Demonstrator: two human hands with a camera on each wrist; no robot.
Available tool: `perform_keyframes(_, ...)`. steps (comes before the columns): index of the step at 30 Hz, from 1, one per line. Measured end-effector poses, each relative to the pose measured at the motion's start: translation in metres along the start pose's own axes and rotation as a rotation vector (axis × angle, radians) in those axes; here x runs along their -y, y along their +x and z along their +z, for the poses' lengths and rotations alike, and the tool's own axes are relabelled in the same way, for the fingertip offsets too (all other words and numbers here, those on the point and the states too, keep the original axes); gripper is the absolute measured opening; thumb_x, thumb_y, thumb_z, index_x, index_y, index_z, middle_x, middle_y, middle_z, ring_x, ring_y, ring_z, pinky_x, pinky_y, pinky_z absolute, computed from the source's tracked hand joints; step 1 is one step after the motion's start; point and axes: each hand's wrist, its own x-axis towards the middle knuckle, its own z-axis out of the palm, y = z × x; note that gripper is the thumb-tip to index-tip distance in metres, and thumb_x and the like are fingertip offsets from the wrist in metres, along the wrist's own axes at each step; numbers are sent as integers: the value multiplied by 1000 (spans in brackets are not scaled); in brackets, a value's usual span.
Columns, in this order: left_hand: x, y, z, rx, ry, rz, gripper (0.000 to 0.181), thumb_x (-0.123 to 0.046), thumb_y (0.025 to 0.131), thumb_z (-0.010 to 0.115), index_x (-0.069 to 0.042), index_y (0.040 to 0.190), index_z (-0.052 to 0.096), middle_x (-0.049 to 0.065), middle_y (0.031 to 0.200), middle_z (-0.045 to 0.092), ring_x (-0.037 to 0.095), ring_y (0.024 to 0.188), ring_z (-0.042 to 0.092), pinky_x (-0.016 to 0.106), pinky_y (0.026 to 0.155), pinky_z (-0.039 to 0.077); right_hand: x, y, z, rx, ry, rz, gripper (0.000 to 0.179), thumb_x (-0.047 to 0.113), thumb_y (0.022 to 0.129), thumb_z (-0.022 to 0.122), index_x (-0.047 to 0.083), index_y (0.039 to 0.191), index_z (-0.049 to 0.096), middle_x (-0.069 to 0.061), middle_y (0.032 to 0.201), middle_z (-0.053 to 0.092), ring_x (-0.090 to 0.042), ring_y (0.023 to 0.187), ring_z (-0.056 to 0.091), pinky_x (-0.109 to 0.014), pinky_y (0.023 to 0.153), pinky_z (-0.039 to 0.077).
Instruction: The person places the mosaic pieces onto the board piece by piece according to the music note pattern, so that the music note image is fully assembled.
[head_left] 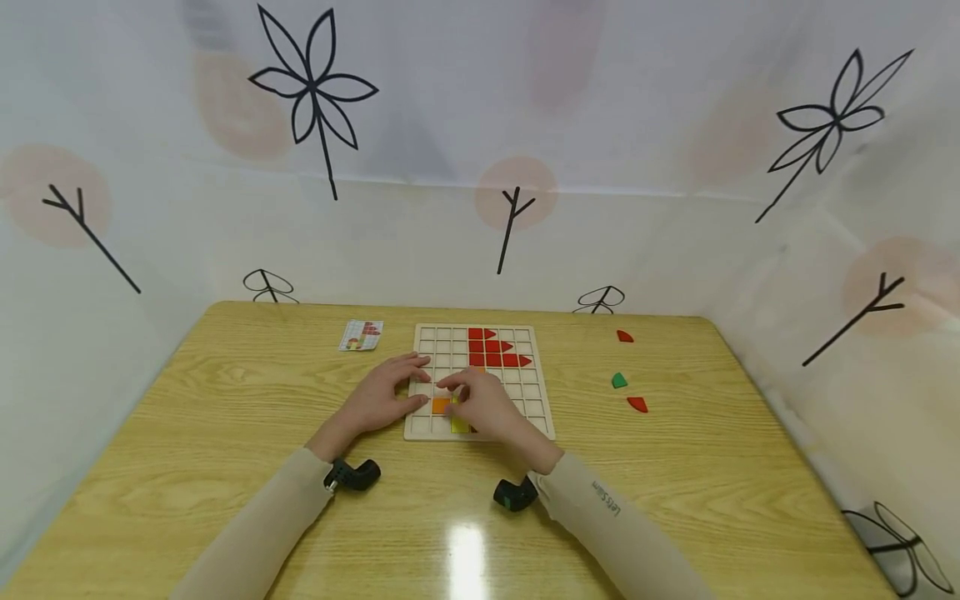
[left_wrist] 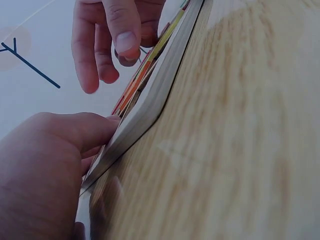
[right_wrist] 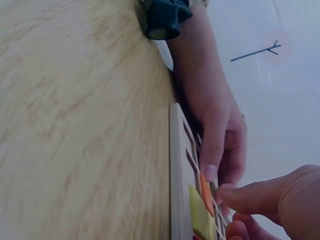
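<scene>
A wooden grid board (head_left: pixel 529 408) lies on the table, with red tiles (head_left: pixel 477 347) forming stepped, pointed rows in its upper part. My left hand (head_left: pixel 382 392) rests at the board's left edge, thumb and fingers spread. Its thumb tip is close to an orange tile (head_left: pixel 440 406). Over the lower middle of the board hovers my right hand (head_left: pixel 483 404), fingers bent loosely downward. Nothing shows between the right fingertips in the left wrist view. A yellow tile (right_wrist: pixel 201 215) sits beside the orange one, and the right hand partly hides the tiles under it.
A small printed pattern card (head_left: pixel 362 336) lies left of the board. To the right are a red quarter-round piece (head_left: pixel 625 337), a green one (head_left: pixel 618 381) and another red one (head_left: pixel 637 405). A patterned white curtain (head_left: pixel 420 242) stands behind the table.
</scene>
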Motion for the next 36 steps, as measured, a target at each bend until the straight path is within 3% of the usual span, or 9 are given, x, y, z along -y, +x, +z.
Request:
perform_keyframes(5,0,0,0,11,6,-12,28,-31,94,70,-15,117,69,2,150,49,25,144,34,53,115,29,-2,-4,-14,-33,72,16,31,0,90,69,8,120,72,-7,111,65,-17,87,60,-29,67,52)
perform_keyframes(10,1,0,0,17,4,-8,28,-32,94,69,-15,117,69,2,151,48,25,144,33,52,115,28,-18,-8,-33,-114,84,59,30,-3,91,66,8,118,73,-6,113,67,-20,93,62,-29,69,53)
perform_keyframes(23,5,0,1,31,-9,1,29,-33,96,68,-15,118,68,1,152,46,24,145,32,49,116,27,-109,-46,-119,-271,-1,146,28,-1,96,61,2,123,68,-18,125,63,-35,109,60,-42,79,55)
perform_keyframes(29,5,0,1,34,-8,-6,29,-34,96,68,-16,118,68,1,152,46,23,145,32,49,117,27,-141,-69,-154,-264,-8,239,30,4,98,60,-1,127,65,-23,126,61,-38,107,60,-33,70,53)
perform_keyframes(36,4,0,1,24,-7,10,28,-32,95,68,-15,118,69,3,151,47,24,144,34,50,115,29,-166,-86,-173,-177,79,320,40,21,102,59,-1,136,58,-23,127,60,-32,106,58,-29,77,53)
